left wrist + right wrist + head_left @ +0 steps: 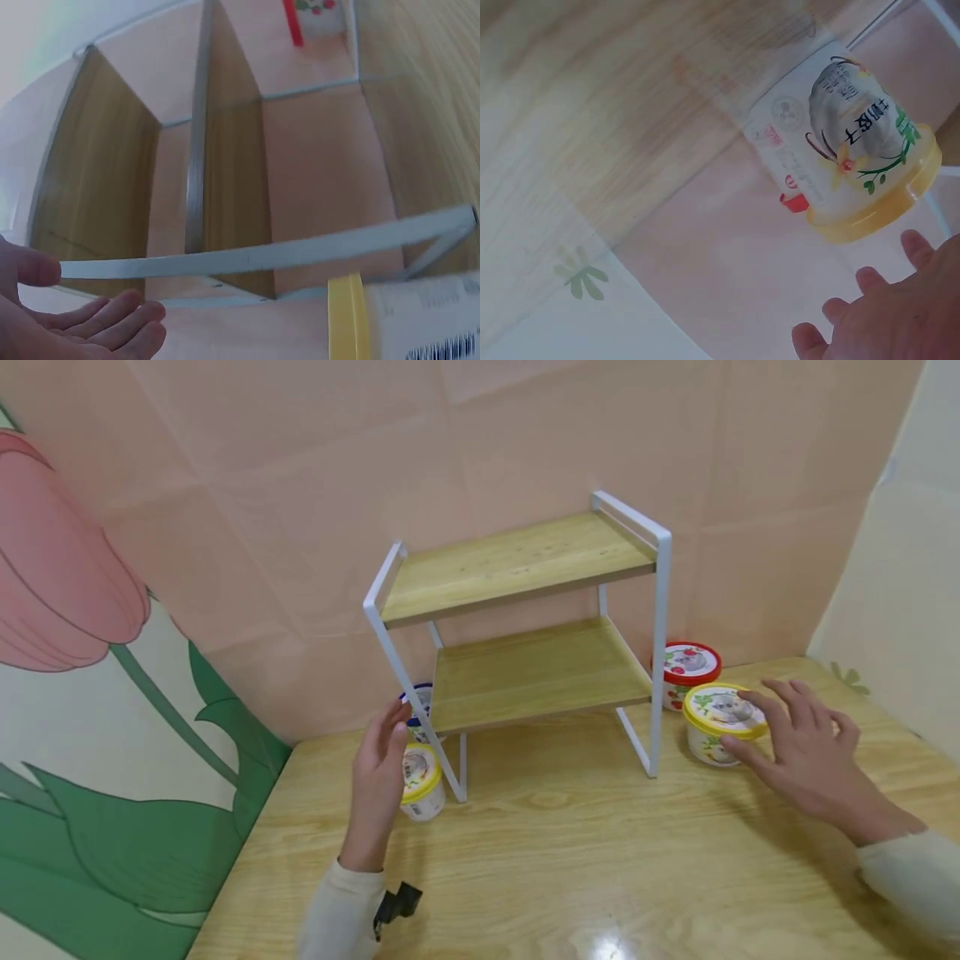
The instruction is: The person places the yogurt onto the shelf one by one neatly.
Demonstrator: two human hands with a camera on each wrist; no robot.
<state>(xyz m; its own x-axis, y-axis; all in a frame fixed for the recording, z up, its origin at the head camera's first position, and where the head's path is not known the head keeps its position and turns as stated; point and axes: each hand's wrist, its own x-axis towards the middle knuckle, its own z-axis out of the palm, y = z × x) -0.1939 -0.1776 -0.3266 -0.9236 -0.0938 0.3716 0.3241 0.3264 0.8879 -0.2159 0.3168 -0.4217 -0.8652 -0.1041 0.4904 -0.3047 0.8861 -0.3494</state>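
A two-tier wooden shelf rack (517, 572) with white metal legs stands on the table. My left hand (378, 760) is raised beside its left front leg, fingers extended, holding nothing. Just right of that hand stands a yellow-lidded tub (422, 785), also in the left wrist view. Behind it a blue-lidded tub (422, 700) is partly hidden by the leg and my fingers. My right hand (810, 760) hovers with spread fingers at another yellow-lidded tub (712, 745), and the right wrist view shows a gap between fingers and lid. A red-lidded tub (692, 660) stands behind that one.
The wood-grain table (570, 877) reaches a pink backdrop (300, 485) at the back and a pale wall (907, 577) on the right. On the left hangs a panel with a printed tulip (67, 560). A black strap piece (401, 903) sticks out from the left cuff.
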